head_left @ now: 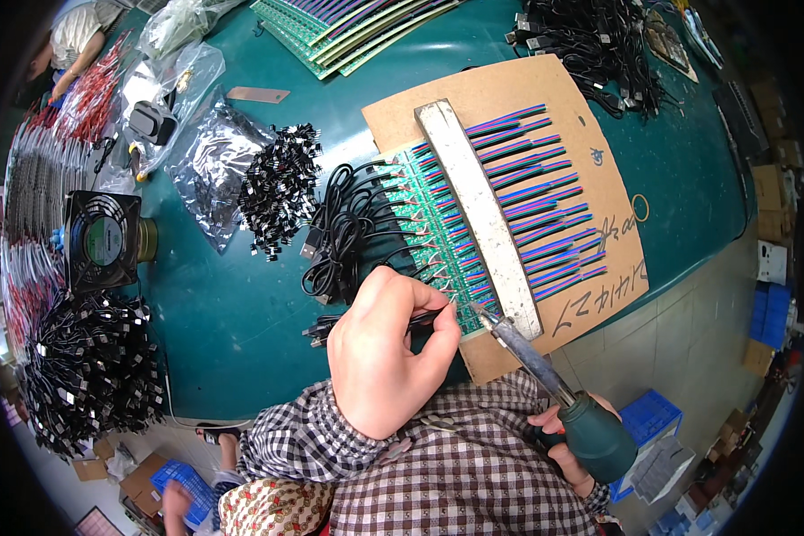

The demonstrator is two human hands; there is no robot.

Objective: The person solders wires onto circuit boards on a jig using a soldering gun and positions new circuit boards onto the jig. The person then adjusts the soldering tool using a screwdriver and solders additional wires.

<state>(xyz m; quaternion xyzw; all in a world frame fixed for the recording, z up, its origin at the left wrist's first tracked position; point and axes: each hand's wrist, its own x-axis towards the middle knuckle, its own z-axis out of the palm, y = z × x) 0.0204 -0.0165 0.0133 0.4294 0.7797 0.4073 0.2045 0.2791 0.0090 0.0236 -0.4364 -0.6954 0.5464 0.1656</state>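
My left hand (382,344) pinches a black cable (424,319) and holds its end against a row of small green circuit boards (433,219). My right hand (570,447) grips the dark green handle of a soldering iron (545,371); the iron's tip sits at the near end of the board row, close to the cable end. The boards lie on a brown cardboard sheet (509,85) under a long whitish bar (478,210), with blue, purple and red ribbon wires (549,201) sticking out to the right. Soldered black cables (348,232) trail off the boards to the left.
On the green table (241,313) lie a pile of small black connectors (277,183), clear plastic bags (210,161), a black fan (103,239), heaps of black cables (89,371), stacked green boards (348,27). Another person (71,45) works at the far left. Blue crates (648,420) stand on the floor.
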